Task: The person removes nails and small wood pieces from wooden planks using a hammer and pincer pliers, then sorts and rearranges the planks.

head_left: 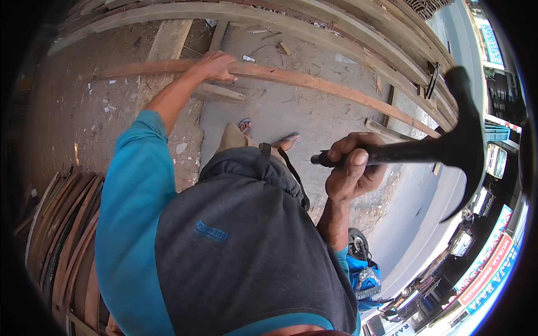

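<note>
My right hand [356,173] is wrapped round the handle of a black claw hammer [417,151], held up at my right side. The hammer's head is at the far end, its curved claw toward the bottom of the view. With its fingers over the top edge, my left hand [214,66] grips a long reddish wooden board [319,84] that runs across in front of me. A wider pale plank [168,42] lies crosswise under the board's left part. A short wood piece [224,92] lies just below my left hand.
Long timbers [347,50] are stacked along the far side. Curved wooden strips [64,224] stand at the lower left. Wood scraps [286,49] and litter lie on the ground. A blue motorcycle [363,274] is behind my right arm; parked vehicles [496,161] line the road at right.
</note>
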Demonstrator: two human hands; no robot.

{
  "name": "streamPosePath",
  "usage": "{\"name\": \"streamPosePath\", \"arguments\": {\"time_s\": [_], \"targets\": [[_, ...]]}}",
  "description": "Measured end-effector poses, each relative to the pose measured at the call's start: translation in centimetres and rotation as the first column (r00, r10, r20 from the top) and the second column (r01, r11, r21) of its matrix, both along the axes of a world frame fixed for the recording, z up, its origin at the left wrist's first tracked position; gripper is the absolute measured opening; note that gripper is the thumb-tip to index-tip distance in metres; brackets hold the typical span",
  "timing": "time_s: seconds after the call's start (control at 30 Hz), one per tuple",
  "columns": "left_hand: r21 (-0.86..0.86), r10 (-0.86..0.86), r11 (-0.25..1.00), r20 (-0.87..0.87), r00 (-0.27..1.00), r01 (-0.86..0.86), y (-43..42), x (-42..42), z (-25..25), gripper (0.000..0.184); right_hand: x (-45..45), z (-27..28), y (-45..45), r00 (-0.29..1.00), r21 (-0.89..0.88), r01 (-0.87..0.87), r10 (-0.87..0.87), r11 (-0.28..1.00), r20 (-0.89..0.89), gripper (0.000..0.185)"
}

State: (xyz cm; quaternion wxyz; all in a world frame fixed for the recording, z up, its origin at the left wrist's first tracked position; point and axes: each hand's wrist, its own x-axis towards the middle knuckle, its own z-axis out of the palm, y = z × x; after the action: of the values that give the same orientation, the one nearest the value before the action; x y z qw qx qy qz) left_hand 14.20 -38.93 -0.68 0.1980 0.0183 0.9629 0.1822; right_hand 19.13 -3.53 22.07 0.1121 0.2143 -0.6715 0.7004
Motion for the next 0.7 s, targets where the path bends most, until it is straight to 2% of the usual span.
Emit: {"name": "streamPosePath", "arguments": {"time_s": [0.1, 0.17, 0.2, 0.23, 0.27, 0.3, 0.33, 0.37, 0.4, 0.43, 0.47, 0.53, 0.57, 0.6, 0.63, 0.7], "targets": [[-0.016, 0.001, 1.0, 0.02, 1.0, -0.001, 0.0, -0.1, -0.2, 0.064, -2.3, 0.4, -2.8, 0.969, -0.146, -0.033, -0.004, 0.989, -0.247, 0.048], [-0.016, 0.003, 1.0, 0.028, 1.0, -0.003, 0.3, 0.0, 0.4, 0.063, -2.8, -5.2, -3.3, 0.953, -0.064, -0.052, 0.03, 0.997, -0.302, 0.047], [-0.021, -0.004, 1.0, 0.026, 1.0, 0.004, 0.2, -0.1, 0.7, 0.062, -2.2, -9.5, -2.7, 0.982, 0.13, -0.043, 0.066, 0.991, -0.176, 0.039], [-0.021, 0.01, 1.0, 0.024, 1.0, -0.009, 0.1, 0.2, 0.4, 0.062, 0.0, -10.7, -2.6, 0.961, 0.494, -0.108, -0.036, 0.863, 0.273, 0.033], [-0.027, 0.025, 0.999, -0.028, 0.999, -0.026, 0.2, 0.6, -0.2, 0.061, -0.5, -12.4, -3.0, 0.873, 0.734, -0.308, -0.128, 0.605, 0.471, 0.033], [-0.034, 0.04, 0.998, -0.083, 0.996, -0.043, 0.1, 0.7, -0.3, 0.059, -0.1, -17.1, -1.8, 0.906, 0.784, -0.32, -0.071, 0.533, 0.417, 0.036], [-0.039, 0.049, 0.998, -0.089, 0.995, -0.052, 0.3, 0.6, 0.4, 0.059, 0.7, -16.6, -1.6, 0.881, 0.75, -0.324, -0.104, 0.576, 0.461, 0.039], [-0.018, 0.055, 0.998, -0.023, 0.998, -0.055, 0.0, 0.0, 1.6, 0.058, 0.6, -15.9, -2.0, 0.861, 0.714, -0.326, -0.118, 0.62, 0.496, 0.042], [0.018, 0.052, 0.998, 0.065, 0.997, -0.053, 0.2, 0.2, 1.9, 0.058, -0.2, -13.9, -2.5, 0.861, 0.714, -0.338, -0.105, 0.614, 0.498, 0.042], [0.031, 0.049, 0.998, 0.085, 0.995, -0.051, 0.5, 0.8, 1.0, 0.058, -0.6, -10.2, -2.6, 0.84, 0.657, -0.346, -0.091, 0.669, 0.535, 0.041], [0.012, 0.04, 0.999, 0.037, 0.999, -0.04, 0.2, 0.7, -0.1, 0.058, -1.2, -7.0, -2.9, 0.823, 0.596, -0.338, -0.077, 0.728, 0.562, 0.04], [-0.01, 0.02, 1.0, -0.016, 1.0, -0.021, 0.0, 0.1, -0.6, 0.058, -1.9, -2.9, -3.2, 0.918, 0.386, -0.157, -0.01, 0.909, 0.396, 0.037], [-0.005, 0.024, 1.0, -0.039, 0.999, -0.024, 0.0, 0.2, -0.4, 0.058, -2.3, -0.2, -3.7, 0.98, 0.242, -0.078, 0.031, 0.967, 0.195, 0.036], [0.0, 0.03, 1.0, -0.057, 0.998, -0.03, 0.0, 0.4, -0.4, 0.059, -3.0, 2.6, -3.8, 0.995, 0.106, -0.096, 0.097, 0.99, -0.006, 0.037], [0.001, 0.032, 0.999, -0.049, 0.998, -0.032, 0.0, 0.7, -0.6, 0.059, -3.5, 4.9, -4.0, 0.991, -0.026, -0.044, 0.04, 0.999, -0.13, 0.043], [-0.014, 0.047, 0.999, -0.099, 0.994, -0.048, 0.0, 0.7, -0.5, 0.059, -4.5, 8.2, -2.8, 0.928, -0.161, -0.196, 0.13, 0.967, -0.351, 0.048]]}}
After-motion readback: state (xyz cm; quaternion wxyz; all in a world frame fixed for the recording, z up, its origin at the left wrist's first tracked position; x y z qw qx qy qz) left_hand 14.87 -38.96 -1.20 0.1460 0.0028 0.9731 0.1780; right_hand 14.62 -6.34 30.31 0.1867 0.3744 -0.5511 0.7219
